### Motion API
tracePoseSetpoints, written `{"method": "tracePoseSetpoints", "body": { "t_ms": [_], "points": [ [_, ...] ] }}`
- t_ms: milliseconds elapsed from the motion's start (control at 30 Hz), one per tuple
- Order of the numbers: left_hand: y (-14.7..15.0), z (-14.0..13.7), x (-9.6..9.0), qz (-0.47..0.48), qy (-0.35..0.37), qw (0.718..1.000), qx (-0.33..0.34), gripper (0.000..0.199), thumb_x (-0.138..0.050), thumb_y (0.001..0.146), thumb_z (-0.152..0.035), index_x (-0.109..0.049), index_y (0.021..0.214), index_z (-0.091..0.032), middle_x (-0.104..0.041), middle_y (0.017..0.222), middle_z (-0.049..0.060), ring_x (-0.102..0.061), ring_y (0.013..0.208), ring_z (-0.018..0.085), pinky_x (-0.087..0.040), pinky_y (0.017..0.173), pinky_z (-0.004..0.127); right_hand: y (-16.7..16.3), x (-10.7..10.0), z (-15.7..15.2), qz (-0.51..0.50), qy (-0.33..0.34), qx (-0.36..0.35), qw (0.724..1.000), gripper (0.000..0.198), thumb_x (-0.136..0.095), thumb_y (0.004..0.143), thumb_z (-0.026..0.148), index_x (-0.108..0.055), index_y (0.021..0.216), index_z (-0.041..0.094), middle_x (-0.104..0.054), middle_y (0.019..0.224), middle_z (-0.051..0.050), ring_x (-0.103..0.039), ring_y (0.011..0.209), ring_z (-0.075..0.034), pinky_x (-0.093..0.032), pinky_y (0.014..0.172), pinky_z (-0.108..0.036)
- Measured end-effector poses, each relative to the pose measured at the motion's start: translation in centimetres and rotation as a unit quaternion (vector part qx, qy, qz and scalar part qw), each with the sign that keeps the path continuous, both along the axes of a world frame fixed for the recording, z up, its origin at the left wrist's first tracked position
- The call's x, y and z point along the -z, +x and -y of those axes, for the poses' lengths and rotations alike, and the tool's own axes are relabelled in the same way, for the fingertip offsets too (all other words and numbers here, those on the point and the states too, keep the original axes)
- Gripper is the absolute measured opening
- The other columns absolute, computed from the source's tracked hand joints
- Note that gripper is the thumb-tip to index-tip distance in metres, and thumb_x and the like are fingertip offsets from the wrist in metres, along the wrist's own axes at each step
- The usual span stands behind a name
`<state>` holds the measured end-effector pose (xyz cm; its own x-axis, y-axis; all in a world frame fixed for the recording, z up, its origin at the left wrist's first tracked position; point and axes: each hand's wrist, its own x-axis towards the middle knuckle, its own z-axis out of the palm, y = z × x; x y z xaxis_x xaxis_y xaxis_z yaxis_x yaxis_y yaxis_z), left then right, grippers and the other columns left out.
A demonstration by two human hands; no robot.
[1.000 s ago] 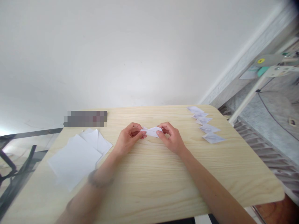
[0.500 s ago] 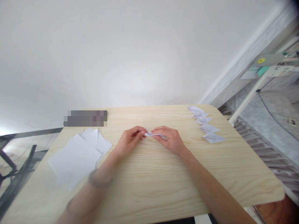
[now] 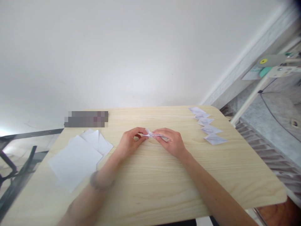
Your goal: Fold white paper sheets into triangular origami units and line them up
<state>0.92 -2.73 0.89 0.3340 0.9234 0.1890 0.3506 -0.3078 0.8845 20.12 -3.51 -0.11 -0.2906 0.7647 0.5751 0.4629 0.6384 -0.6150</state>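
Between my two hands, over the middle of the table, is a small folded white paper (image 3: 149, 135). My left hand (image 3: 131, 141) pinches its left end between thumb and fingers. My right hand (image 3: 171, 141) grips the other end, thumb below and fingers on top, covering much of it. A narrow flap of the paper stands up in the gap between the fingertips. Off to the right lies a slanting row of several folded white paper pieces (image 3: 213, 138), pointed at their ends and partly overlapping.
Loose white sheets (image 3: 75, 160) lie fanned out on the left of the light wooden table (image 3: 150, 194). A blurred-out dark patch (image 3: 86, 119) covers something at the back left corner. The white wall (image 3: 141, 56) rises behind; a pale metal frame (image 3: 251, 94) stands beyond the right edge.
My left fingers have shifted their pinch on the paper, and more of its upright flap shows between my hands. My right hand has stayed nearly in place.
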Motion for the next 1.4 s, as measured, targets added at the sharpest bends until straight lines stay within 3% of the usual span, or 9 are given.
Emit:
{"method": "tracePoseSetpoints", "body": {
  "t_ms": [133,233,400,533,700,967,1100,1267,1400],
  "points": [
    [-0.21,-0.06,0.06,0.009,0.002,0.999,0.031,0.014,-0.051,0.08,-0.027,-0.06,0.083,-0.016,-0.063,0.099,0.007,-0.058,0.089,0.016,-0.049,0.073,0.025,0.02,-0.04,-0.07,0.046,0.045,-0.014,0.998,0.017,-0.052,0.081,0.019,-0.063,0.094,0.023,-0.067,0.095,-0.002,-0.06,0.087,-0.014,-0.048,0.08,-0.029],
    [-0.26,0.02,-0.08,-0.012,0.005,1.0,0.028,0.016,-0.05,0.081,-0.028,-0.06,0.084,-0.017,-0.064,0.091,0.005,-0.059,0.086,0.016,-0.048,0.073,0.026,0.05,-0.03,-0.14,0.062,0.061,-0.013,0.996,0.017,-0.053,0.081,0.019,-0.064,0.093,0.023,-0.067,0.093,-0.003,-0.06,0.084,-0.015,-0.048,0.078,-0.03],
    [-0.06,0.09,-0.14,-0.052,0.042,0.998,0.003,0.018,-0.054,0.079,-0.031,-0.06,0.09,-0.018,-0.064,0.091,0.004,-0.059,0.074,0.013,-0.049,0.064,0.023,0.0,0.0,-0.08,0.043,0.059,-0.004,0.997,0.017,-0.053,0.081,0.017,-0.063,0.094,0.022,-0.067,0.091,-0.003,-0.06,0.084,-0.014,-0.048,0.078,-0.029],
    [-0.06,0.03,0.04,-0.067,0.077,0.995,0.001,0.014,-0.049,0.081,-0.026,-0.061,0.084,-0.019,-0.064,0.087,0.002,-0.058,0.075,0.012,-0.047,0.062,0.021,-0.12,-0.12,0.0,0.061,0.063,-0.017,0.996,0.017,-0.053,0.081,0.016,-0.063,0.093,0.021,-0.067,0.092,-0.002,-0.059,0.083,-0.014,-0.047,0.078,-0.029],
    [-0.15,-0.04,0.02,-0.046,0.052,0.997,0.02,0.015,-0.05,0.081,-0.027,-0.062,0.084,-0.018,-0.064,0.087,0.003,-0.059,0.078,0.014,-0.046,0.066,0.022,-0.18,-0.02,-0.07,0.066,0.06,-0.012,0.996,0.016,-0.053,0.081,0.018,-0.063,0.092,0.021,-0.067,0.091,-0.002,-0.059,0.082,-0.014,-0.046,0.078,-0.03],
    [-0.05,-0.14,0.17,0.038,-0.019,0.999,-0.02,0.019,-0.057,0.076,-0.032,-0.066,0.082,-0.016,-0.067,0.085,0.006,-0.06,0.078,0.016,-0.047,0.069,0.025,-0.24,0.15,-0.04,0.032,0.0,0.036,0.999,0.013,-0.053,0.081,0.026,-0.064,0.085,0.02,-0.068,0.082,-0.003,-0.061,0.074,-0.014,-0.047,0.07,-0.025],
    [0.03,-0.18,0.17,0.071,-0.049,0.994,-0.06,0.029,-0.063,0.071,-0.032,-0.061,0.096,-0.017,-0.066,0.079,0.004,-0.061,0.069,0.014,-0.048,0.065,0.024,-0.34,0.06,0.03,0.033,-0.046,0.066,0.996,0.017,-0.053,0.08,0.031,-0.064,0.086,0.019,-0.068,0.081,-0.002,-0.062,0.071,-0.014,-0.046,0.066,-0.023],
    [0.04,0.02,0.04,0.053,-0.04,0.997,-0.045,0.017,-0.058,0.075,-0.031,-0.062,0.077,-0.015,-0.066,0.074,0.003,-0.06,0.063,0.012,-0.049,0.06,0.023,-0.49,-0.08,0.13,0.022,-0.08,0.067,0.994,0.018,-0.052,0.08,0.032,-0.064,0.084,0.02,-0.068,0.079,-0.001,-0.062,0.069,-0.014,-0.045,0.063,-0.021],
    [-0.1,0.24,0.18,0.046,-0.017,0.998,-0.035,0.017,-0.056,0.077,-0.029,-0.064,0.08,-0.014,-0.067,0.073,0.004,-0.062,0.065,0.013,-0.051,0.061,0.023,-0.46,0.07,0.1,0.011,-0.106,0.072,0.992,0.018,-0.053,0.079,0.033,-0.065,0.083,0.02,-0.068,0.077,-0.001,-0.061,0.066,-0.014,-0.044,0.059,-0.021]
  ]
}}
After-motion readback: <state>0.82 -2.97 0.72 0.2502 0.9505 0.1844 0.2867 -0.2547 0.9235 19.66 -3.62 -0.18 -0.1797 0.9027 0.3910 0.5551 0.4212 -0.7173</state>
